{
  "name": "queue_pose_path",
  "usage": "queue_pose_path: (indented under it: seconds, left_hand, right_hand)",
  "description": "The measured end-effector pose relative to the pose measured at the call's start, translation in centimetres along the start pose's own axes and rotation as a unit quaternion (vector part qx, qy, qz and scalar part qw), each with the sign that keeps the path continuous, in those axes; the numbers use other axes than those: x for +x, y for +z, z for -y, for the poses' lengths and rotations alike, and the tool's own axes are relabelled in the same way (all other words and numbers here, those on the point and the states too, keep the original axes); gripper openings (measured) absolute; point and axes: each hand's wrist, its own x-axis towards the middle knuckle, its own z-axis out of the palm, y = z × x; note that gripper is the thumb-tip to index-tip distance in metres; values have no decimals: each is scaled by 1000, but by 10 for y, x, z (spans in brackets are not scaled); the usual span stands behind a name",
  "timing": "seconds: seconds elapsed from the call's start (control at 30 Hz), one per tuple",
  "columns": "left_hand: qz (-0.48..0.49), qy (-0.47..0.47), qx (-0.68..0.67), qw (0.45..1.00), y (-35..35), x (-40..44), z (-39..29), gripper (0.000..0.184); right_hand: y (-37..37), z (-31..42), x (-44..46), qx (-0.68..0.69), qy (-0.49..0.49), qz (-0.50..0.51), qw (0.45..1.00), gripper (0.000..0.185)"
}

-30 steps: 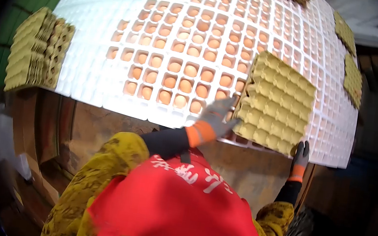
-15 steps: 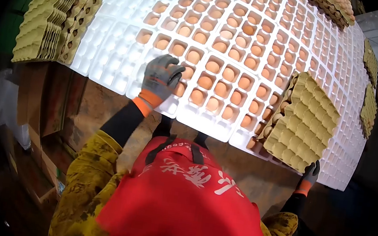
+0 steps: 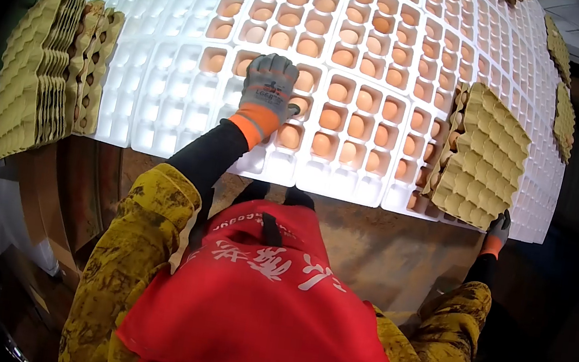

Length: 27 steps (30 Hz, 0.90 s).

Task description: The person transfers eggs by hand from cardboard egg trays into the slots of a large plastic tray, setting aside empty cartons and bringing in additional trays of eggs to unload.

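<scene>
My left hand [image 3: 270,89], in a grey glove with an orange cuff, is over a white foam tray [image 3: 260,167] with brown eggs in its cells. Its fingers curl downward with the thumb out to the right; anything inside them is hidden. Right beside the thumb sits an egg [image 3: 300,105]. At the lower right, my right hand [image 3: 499,229], gloved alike, grips the near bottom corner of a tilted stack of pulp egg trays [image 3: 483,160]. Eggs show along that stack's left side.
White foam trays cover the surface, many cells egg-filled, those on the left [image 3: 174,109] bare. Another pulp tray stack [image 3: 38,75] leans at the left edge. More pulp trays [image 3: 563,119] lie at the far right. Cardboard boxes [image 3: 41,183] stand below left.
The view has shifted. My left hand has moved a little up and turned, its back now showing with the fingers curled down. My right hand stays at the stack's corner.
</scene>
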Motion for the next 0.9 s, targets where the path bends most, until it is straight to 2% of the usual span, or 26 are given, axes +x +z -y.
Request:
queue_pose_path:
  seconds: [0.03, 0.17, 0.27, 0.33, 0.37, 0.43, 0.47, 0.5, 0.53, 0.57, 0.6, 0.63, 0.67, 0.7, 0.77, 0.83, 0.9]
  left_hand:
    - [7, -5, -5, 1000, -2, 0, 1, 56]
    - [-71, -3, -36, 997, 16, -6, 3, 37]
    - [-115, 11, -156, 981, 17, -11, 11, 32]
    - [-187, -8, -235, 954, 4, -23, 10, 30]
    - [-230, -20, -265, 936, -7, -33, 14, 29]
    - [-243, -42, -304, 920, -12, -52, 28, 31]
    - [-243, -57, -341, 906, -22, -65, 31, 32]
    - [-243, -69, -381, 889, -33, -81, 33, 33]
    - [-237, -86, -397, 882, -45, -97, 36, 34]
    - [-229, -101, -419, 873, -54, -111, 39, 34]
    - [-236, -123, -473, 840, -65, -124, 40, 35]
    - [-242, -140, -528, 802, -80, -136, 42, 35]
    - [-274, -131, -601, 739, -98, -146, 44, 40]
    - [-284, -115, -614, 727, -116, -159, 52, 51]
    - [-387, -38, -596, 702, -161, -179, 74, 68]
    - [-452, 30, -539, 710, -210, -207, 106, 88]
    - [-539, -2, -484, 689, -247, -231, 131, 100]
  right_hand:
    - [0, -2, 1, 10, -10, -4, 1000, 37]
    - [-1, -3, 2, 86, 26, 3, 996, 37]
    - [-14, 9, -2, 58, -33, 3, 998, 36]
    - [-26, 13, -5, 90, -63, -12, 994, 40]
    - [-30, 35, -12, 130, -21, -14, 991, 42]
    - [-32, 60, -8, 219, -34, 37, 974, 47]
    - [-23, 97, -16, 252, -33, 77, 964, 50]
    - [-8, 139, -31, 246, -89, 103, 960, 51]
    - [13, 162, -33, 282, -85, 119, 948, 51]
    - [35, 163, -21, 105, -234, 102, 961, 47]
    - [71, 196, -35, 209, -213, 141, 944, 42]
    - [109, 230, -53, 236, -224, 162, 931, 41]
    - [148, 263, -71, 264, -234, 184, 917, 40]
    - [176, 312, -104, 272, -253, 216, 903, 40]
    - [232, 410, -169, 287, -286, 281, 870, 42]
    - [278, 493, -239, 321, -322, 311, 835, 35]
    - [319, 567, -314, 397, -328, 330, 791, 29]
